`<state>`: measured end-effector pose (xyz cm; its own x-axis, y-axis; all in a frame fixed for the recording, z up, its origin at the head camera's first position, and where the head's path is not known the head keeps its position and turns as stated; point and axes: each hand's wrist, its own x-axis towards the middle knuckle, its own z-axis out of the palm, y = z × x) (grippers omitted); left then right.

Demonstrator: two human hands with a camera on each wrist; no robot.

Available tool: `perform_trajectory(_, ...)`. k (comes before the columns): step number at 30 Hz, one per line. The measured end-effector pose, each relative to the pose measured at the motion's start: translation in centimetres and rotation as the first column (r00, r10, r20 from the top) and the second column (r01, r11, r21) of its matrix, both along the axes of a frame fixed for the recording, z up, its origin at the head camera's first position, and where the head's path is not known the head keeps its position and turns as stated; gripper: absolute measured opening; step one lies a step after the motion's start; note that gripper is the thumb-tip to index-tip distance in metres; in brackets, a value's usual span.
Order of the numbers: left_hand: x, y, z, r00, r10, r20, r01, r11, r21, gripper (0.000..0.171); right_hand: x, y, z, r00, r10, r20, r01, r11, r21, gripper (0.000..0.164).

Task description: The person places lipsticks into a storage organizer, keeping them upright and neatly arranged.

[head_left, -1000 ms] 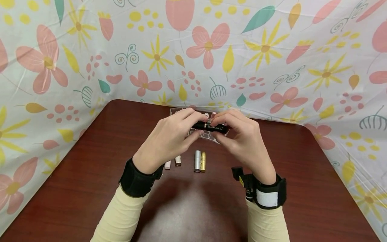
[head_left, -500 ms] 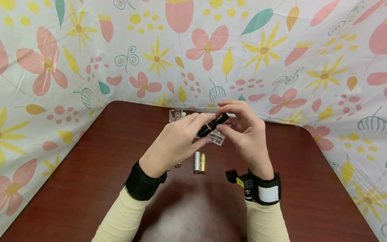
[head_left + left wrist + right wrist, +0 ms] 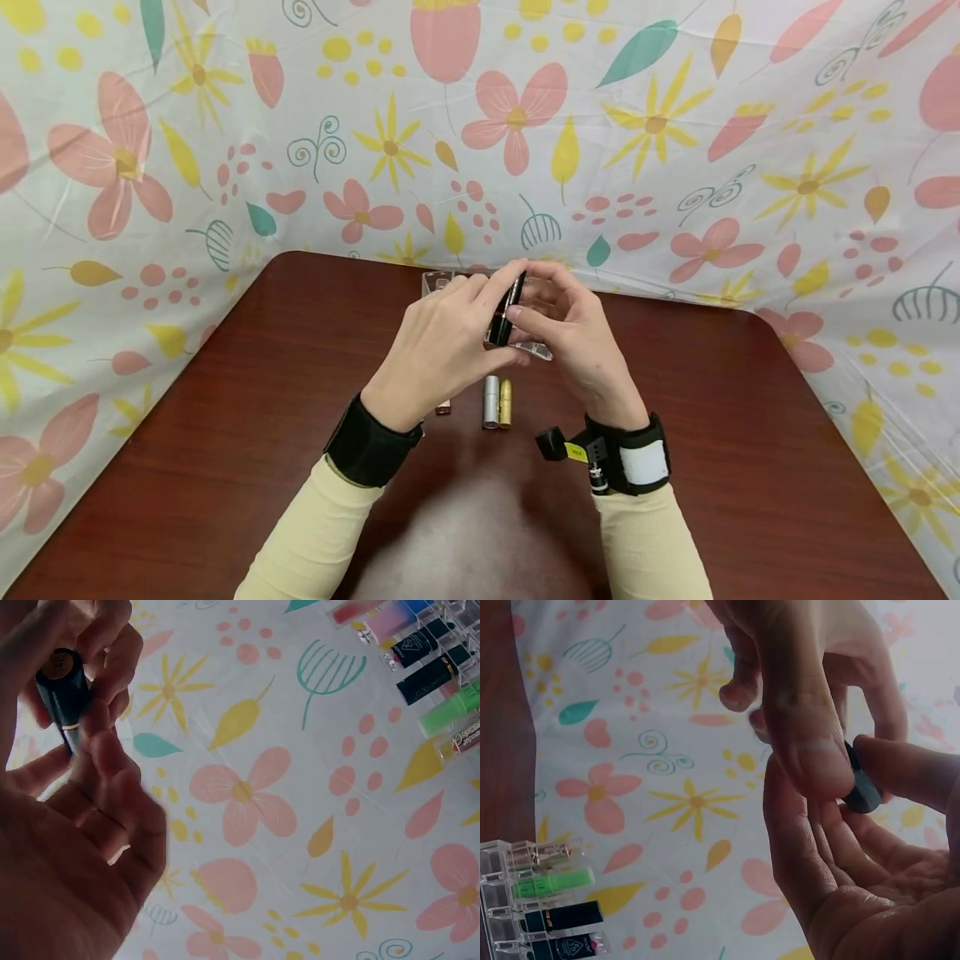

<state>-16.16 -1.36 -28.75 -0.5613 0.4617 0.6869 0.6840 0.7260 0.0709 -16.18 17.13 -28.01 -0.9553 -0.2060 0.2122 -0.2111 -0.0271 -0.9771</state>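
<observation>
Both of my hands meet around a black lipstick tube (image 3: 503,323), which stands nearly upright with a slight tilt in the head view. My left hand (image 3: 442,346) holds its lower part from the left. From the right, my right hand (image 3: 581,346) grips the tube, its thumb against the side and fingers curled behind. The tube's round end (image 3: 61,666) shows between the fingers in the left wrist view. In the right wrist view a short dark piece of the tube (image 3: 865,793) shows beneath a thumb; fingers hide the rest.
Behind the hands stands a clear divided organizer (image 3: 542,351), partly hidden, with several lipsticks and a green tube (image 3: 553,883) in it. On the brown table (image 3: 225,433) lie a silver tube (image 3: 491,403), a gold tube (image 3: 506,405) and a half-hidden small tube (image 3: 443,408). Patterned cloth (image 3: 375,125) surrounds the table.
The lipstick tube has turned from nearly level to almost upright. My right hand lifted and opened somewhat, then moved left and closed in against the left hand.
</observation>
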Motion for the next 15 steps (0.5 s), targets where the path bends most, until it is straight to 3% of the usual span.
perform_trajectory(4, -0.48, -0.36, -0.02, 0.998, -0.051, 0.025, 0.051, 0.999, -0.013, 0.105, -0.23, 0.11, -0.19, 1.000, -0.009, 0.005, 0.009, 1.000, 0.025, 0.050)
perform_trajectory(9, -0.71, -0.76, 0.02, 0.994, -0.105, 0.005, 0.105, 0.994, -0.042, 0.099, -0.21, 0.43, -0.29, 1.000, 0.012, 0.021, -0.013, 1.000, 0.028, 0.050)
perform_trajectory(15, -0.84, -0.79, 0.01, 0.992, -0.124, -0.013, 0.124, 0.991, -0.041, 0.094, -0.26, 0.47, -0.38, 0.998, 0.047, 0.046, -0.045, 0.998, -0.043, 0.039)
